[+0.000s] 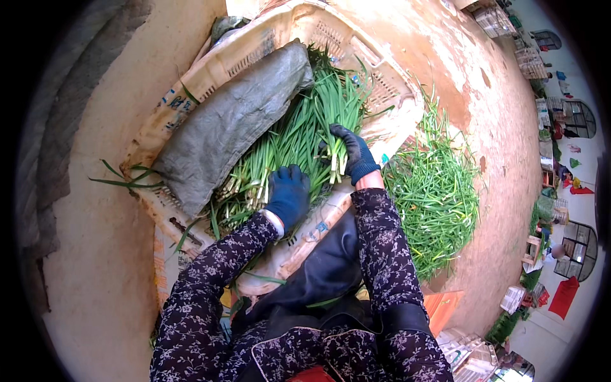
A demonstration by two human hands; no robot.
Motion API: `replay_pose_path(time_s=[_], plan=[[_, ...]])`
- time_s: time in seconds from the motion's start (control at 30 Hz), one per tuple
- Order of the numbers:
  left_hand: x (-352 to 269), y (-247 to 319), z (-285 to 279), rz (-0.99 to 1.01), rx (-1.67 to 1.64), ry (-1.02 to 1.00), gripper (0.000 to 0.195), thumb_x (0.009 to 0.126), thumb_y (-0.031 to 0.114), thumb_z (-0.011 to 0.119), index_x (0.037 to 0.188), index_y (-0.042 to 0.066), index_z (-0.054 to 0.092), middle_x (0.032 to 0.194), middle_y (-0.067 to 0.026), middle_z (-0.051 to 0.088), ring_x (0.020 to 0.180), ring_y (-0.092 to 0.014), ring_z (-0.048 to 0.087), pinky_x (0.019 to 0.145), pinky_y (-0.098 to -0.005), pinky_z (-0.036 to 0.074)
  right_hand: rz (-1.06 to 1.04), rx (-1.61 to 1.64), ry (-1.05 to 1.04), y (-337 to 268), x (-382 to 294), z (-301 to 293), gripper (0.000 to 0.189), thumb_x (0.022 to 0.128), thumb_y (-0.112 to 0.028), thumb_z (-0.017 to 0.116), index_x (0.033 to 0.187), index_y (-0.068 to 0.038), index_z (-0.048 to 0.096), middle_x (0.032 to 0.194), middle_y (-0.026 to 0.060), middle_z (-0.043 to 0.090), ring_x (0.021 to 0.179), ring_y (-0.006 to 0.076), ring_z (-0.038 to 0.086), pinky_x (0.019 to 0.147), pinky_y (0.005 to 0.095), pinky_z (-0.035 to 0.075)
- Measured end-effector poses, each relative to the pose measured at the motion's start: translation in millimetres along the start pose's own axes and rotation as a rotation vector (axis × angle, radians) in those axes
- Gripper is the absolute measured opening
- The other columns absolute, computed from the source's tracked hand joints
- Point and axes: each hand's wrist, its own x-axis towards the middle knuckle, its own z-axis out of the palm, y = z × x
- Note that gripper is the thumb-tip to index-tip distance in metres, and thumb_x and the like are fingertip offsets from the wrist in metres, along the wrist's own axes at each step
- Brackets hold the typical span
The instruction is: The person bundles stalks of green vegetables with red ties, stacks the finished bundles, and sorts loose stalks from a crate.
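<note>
My right hand (pixel 352 150), in a dark blue knit glove, is closed around a small bunch of green leafy stalks (pixel 338 102), its pale cut ends pointing towards me. My left hand (pixel 289 193), also gloved, rests on the near edge of a larger heap of the same stalks (pixel 281 148); its fingertips are bent among them and whether it grips any is unclear. The heap lies in a worn, cream plastic crate (pixel 160 117) with slotted walls. A grey woven plastic sheet (pixel 234 119) covers the heap's left part.
A pile of loose green leaves (pixel 432 200) lies on the floor right of the crate. An orange-brown box or stool (pixel 441 305) is at lower right, with a stack of pale crates (pixel 468 355) beyond. Along the far right are more crates, greenery and a person (pixel 558 251) by a window.
</note>
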Motion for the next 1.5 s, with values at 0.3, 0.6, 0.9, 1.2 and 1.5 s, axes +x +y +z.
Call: replay_pose_path(time_s=[0.3, 0.6, 0.9, 1.2, 1.5], plan=[[4.0, -9.6, -27.6, 0.038, -0.142, -0.245, 0.060, 0.068, 0.043, 0.065, 0.118, 0.013, 0.054, 0.124, -0.0175, 0.044, 0.107, -0.034, 0.044, 0.088, -0.0475, 0.036, -0.102, 0.213, -0.178, -11.5, -23.0, 1.7, 0.025, 0.085, -0.013, 0.059, 0.106, -0.002, 0.057, 0.093, 0.0126, 0.064, 0.077, 0.0269, 0.065, 0.071, 0.0372, 0.056], [-7.6, 4.3, 37.8, 0.019, 0.220, 0.052, 0.034, 0.091, 0.025, 0.042, 0.114, 0.003, 0.054, 0.124, -0.0171, 0.043, 0.105, -0.033, 0.043, 0.090, -0.0460, 0.033, -0.199, 0.230, -0.458, -44.9, -35.6, 8.8, 0.038, 0.080, -0.024, 0.068, 0.108, -0.001, 0.057, 0.097, 0.0177, 0.065, 0.083, 0.0316, 0.066, 0.074, 0.0446, 0.056], [-3.8, 4.0, -3.8, 0.129, 0.106, -0.166, 0.045, 0.075, 0.035, 0.060, 0.116, 0.016, 0.057, 0.127, -0.0199, 0.040, 0.109, -0.035, 0.041, 0.091, -0.0467, 0.032, -0.593, 0.140, -0.557, -170.0, -137.8, 53.3, 0.038, 0.085, -0.025, 0.058, 0.115, -0.002, 0.056, 0.110, 0.0218, 0.059, 0.102, 0.0353, 0.059, 0.090, 0.0512, 0.049], [44.0, 28.3, -40.3, -0.170, -0.438, -0.148, 0.039, 0.073, 0.034, 0.062, 0.101, 0.009, 0.051, 0.100, -0.0215, 0.057, 0.086, -0.040, 0.060, 0.076, -0.0455, 0.048, -0.419, 0.263, -0.574, -121.0, -157.4, 15.3, 0.033, 0.081, -0.021, 0.064, 0.107, -0.003, 0.058, 0.105, 0.0205, 0.059, 0.091, 0.0323, 0.062, 0.086, 0.0527, 0.050], [67.9, 61.0, 35.5, -0.342, -0.023, -0.331, 0.073, 0.082, 0.025, 0.054, 0.140, -0.002, 0.020, 0.107, -0.0234, 0.057, 0.092, -0.033, 0.061, 0.067, -0.0490, 0.049, -0.337, 0.260, -0.469, -81.9, -161.7, -29.6, 0.046, 0.085, -0.025, 0.057, 0.121, 0.002, 0.047, 0.108, 0.0254, 0.058, 0.089, 0.0331, 0.064, 0.087, 0.0518, 0.049]])
